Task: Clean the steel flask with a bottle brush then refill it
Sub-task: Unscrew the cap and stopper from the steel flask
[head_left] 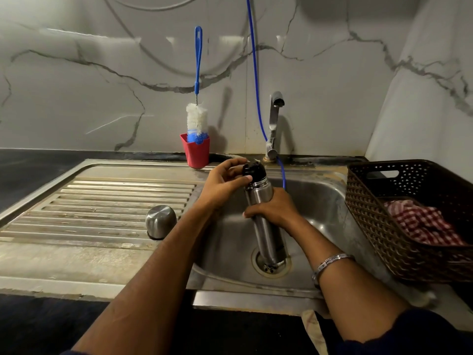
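The person is holding a steel flask (263, 213) upright over the sink basin (320, 201), its base sitting above the drain (271, 262). The right hand (275, 210) is wrapping around the middle of the flask body, fingers curled round it. The left hand (225, 181) is gripping the black stopper (253, 170) at the flask's mouth, thumb and fingers pinching its sides. A metal bangle (330, 263) is sitting on the right wrist. The flask's steel cup lid (160, 221) is standing upside down on the ribbed draining board (102, 201), just beside the basin's left edge. At the back, a bottle brush (196, 111) with a blue handle and white bristles is standing head-down in a red holder (195, 152), leaning against the marble wall. The steel tap (273, 124) is rising behind the flask, with a thin blue hose (254, 60) running down past it into the basin. On the right, a dark woven basket (371, 213) is holding a red-and-white checked cloth (422, 224).
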